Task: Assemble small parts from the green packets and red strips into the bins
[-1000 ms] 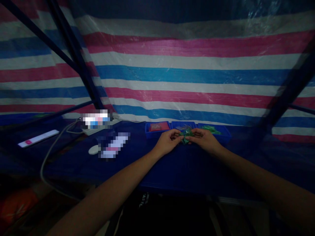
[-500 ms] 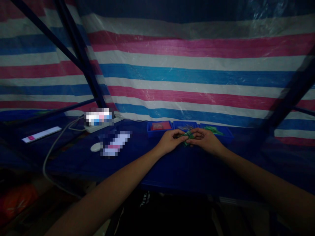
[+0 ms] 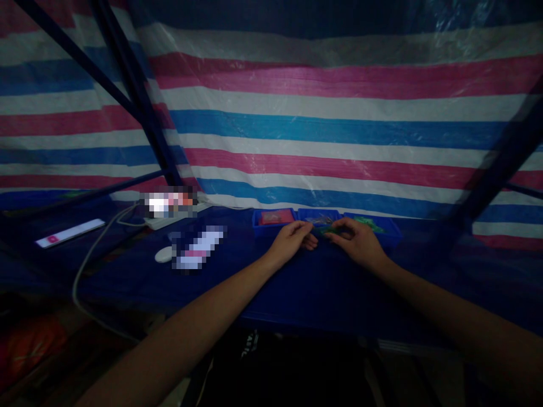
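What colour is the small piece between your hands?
Green; the small piece shows dimly in the head view, the only view.

A makeshift workshop stall: striped tarpaulin walls (image 3: 322, 124), dark frame poles (image 3: 139, 113), small blue parts trays (image 3: 274, 217).

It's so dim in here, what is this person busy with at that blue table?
A person sits at a dark blue table in front of a striped plastic sheet. Both hands are just ahead of three small blue plastic trays. The left hand and the right hand meet around a small green piece, each pinching at it with the fingertips. The light is too dim to tell what the piece is. More green pieces lie in the rightmost tray.
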Demonstrator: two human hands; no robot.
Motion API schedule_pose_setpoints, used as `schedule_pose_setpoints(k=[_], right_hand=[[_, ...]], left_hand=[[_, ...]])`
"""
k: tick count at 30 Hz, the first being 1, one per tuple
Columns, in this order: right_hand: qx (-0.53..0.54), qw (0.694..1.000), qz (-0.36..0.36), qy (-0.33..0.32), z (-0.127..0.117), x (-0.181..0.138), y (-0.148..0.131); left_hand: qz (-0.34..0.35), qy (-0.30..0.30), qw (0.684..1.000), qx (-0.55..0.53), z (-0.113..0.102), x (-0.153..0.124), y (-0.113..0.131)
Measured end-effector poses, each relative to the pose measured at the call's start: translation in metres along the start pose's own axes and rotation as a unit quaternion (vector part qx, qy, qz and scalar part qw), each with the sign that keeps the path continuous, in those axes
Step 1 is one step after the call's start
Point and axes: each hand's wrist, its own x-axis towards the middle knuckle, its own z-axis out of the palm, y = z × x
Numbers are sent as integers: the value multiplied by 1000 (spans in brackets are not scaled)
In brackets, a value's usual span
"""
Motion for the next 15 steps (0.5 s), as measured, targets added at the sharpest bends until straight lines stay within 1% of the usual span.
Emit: schedule_pose_setpoints(k=[2, 4, 5, 7, 9, 11, 13, 15], right_hand=[[-64, 994, -85, -15, -2, 0, -3], [-87, 985, -142, -44, -3, 0, -7], [-87, 982, -156, -58, -3, 0, -8], [-69, 982, -156, -79, -3, 0, -9], [-1, 990, -113, -81, -2, 0, -7], [99, 991, -31, -79, 1, 0, -4], [179, 979, 52, -85, 3, 1, 1], [207, 969, 99, -89, 3, 1, 5]], left_hand=[[-24, -24, 998, -53, 2, -2, 2], [-8, -31, 999, -42, 3, -3, 4], [7, -27, 999, -24, 3, -3, 5], [33, -15, 999, 1, 1, -3, 5], [47, -5, 999, 5, 0, -2, 5], [58, -5, 998, 8, -2, -1, 4], [65, -18, 997, 23, -3, -1, 2], [73, -35, 996, 48, -4, 1, -1]])
